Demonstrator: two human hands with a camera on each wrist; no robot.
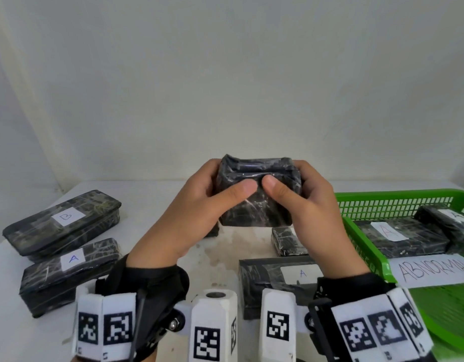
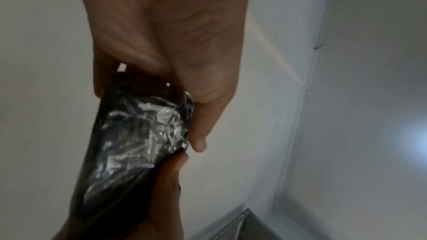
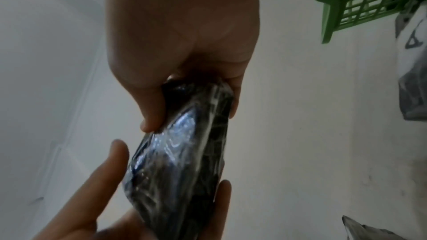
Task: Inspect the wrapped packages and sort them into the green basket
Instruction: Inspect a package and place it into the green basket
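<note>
Gripping wrapped package [image 1: 257, 202], both hands

"B": package label [image 1: 67, 217] | "A": package labels [image 1: 73, 259] | "ABNORMAL": basket paper sign [image 1: 432, 269]

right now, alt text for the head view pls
Both hands, left and right, hold a black wrapped package above a white table. More packages lie around; two sit in a green basket at right.

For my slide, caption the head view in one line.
Both hands, left hand and right hand, hold a package above the table, beside the basket.
</note>
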